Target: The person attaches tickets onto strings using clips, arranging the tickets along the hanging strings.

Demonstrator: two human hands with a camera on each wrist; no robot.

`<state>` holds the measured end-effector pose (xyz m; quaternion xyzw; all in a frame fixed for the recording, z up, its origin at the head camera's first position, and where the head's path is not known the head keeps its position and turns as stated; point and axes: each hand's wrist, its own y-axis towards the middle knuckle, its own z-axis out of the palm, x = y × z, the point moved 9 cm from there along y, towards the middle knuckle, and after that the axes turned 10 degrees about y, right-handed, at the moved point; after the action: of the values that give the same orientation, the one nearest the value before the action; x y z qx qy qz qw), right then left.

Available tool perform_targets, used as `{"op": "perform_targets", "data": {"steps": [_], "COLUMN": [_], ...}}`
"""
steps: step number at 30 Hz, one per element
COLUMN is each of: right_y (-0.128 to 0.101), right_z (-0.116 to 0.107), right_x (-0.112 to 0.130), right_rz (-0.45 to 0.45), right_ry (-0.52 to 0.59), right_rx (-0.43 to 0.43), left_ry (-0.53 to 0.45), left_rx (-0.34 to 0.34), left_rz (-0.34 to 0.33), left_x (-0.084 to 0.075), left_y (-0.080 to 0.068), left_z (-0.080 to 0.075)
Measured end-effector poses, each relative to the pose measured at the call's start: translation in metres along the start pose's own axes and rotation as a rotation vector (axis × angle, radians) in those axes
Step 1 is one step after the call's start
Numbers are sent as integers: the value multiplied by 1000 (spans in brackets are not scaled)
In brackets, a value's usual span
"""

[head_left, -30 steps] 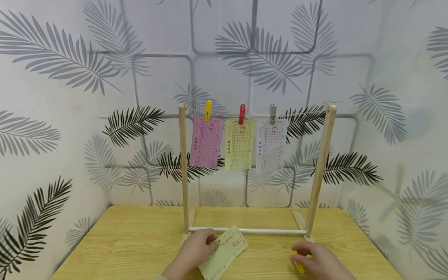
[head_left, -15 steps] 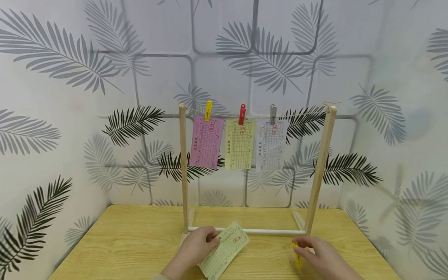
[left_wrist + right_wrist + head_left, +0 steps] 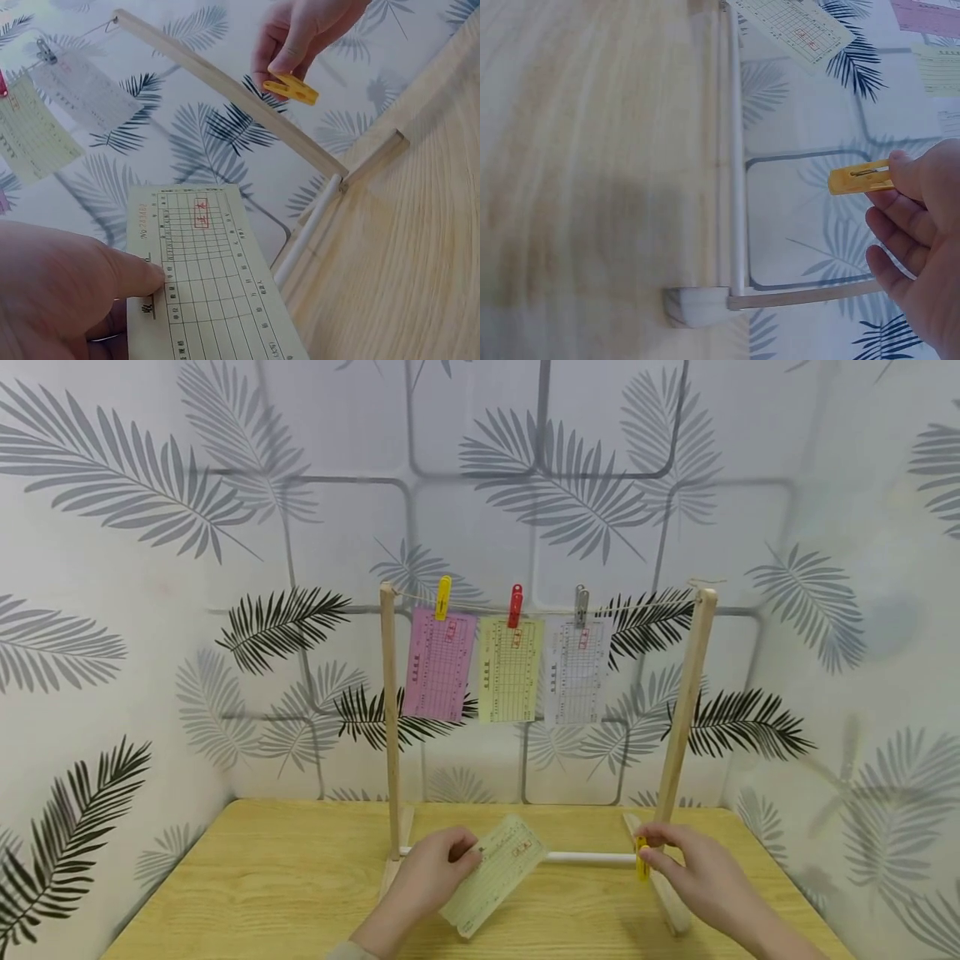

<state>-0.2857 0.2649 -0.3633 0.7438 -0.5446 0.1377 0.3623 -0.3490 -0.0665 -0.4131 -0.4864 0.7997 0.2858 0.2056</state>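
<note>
L hand (image 3: pixel 433 878) pinches pale green ticket slip (image 3: pixel 493 875) by its near edge, lifted just above bench (image 3: pixel 247 893). R hand (image 3: pixel 693 875) pinches yellow clothespin (image 3: pixel 641 858) near rack's R post (image 3: pixel 686 718). Behind: string (image 3: pixel 637 606) w/ pink, yellow, white slips already pegged; free span is right of the white slip (image 3: pixel 576 670). To do well, I'd say: keep slip's top edge level w/ string, open pin wide, clip centre.

Yellow clothespin (image 3: pixel 641 860), pale-yellow gridded slip (image 3: pixel 493 875), leaf-patterned wall (image 3: pixel 150 568), woodgrain table (image 3: pixel 262 877).
</note>
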Motion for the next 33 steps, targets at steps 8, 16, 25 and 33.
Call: {"op": "perform_targets", "data": {"steps": [8, 16, 25, 33], "right_y": [14, 26, 39, 50], "right_z": [-30, -50, -73, -96], "right_x": [25, 47, 61, 74], "right_rz": [-72, -169, -204, -224], "right_ry": [-23, -37, -25, -12], "right_rx": [-59, -106, -161, -208], "left_ry": [-62, -161, -320, -396], "left_rx": [-60, -130, -157, -258], "left_rz": [13, 2, -14, -15], "left_x": [-24, -39, -54, -71], "left_y": [5, 11, 16, 22], "left_z": [-8, -8, -10, -11]}}
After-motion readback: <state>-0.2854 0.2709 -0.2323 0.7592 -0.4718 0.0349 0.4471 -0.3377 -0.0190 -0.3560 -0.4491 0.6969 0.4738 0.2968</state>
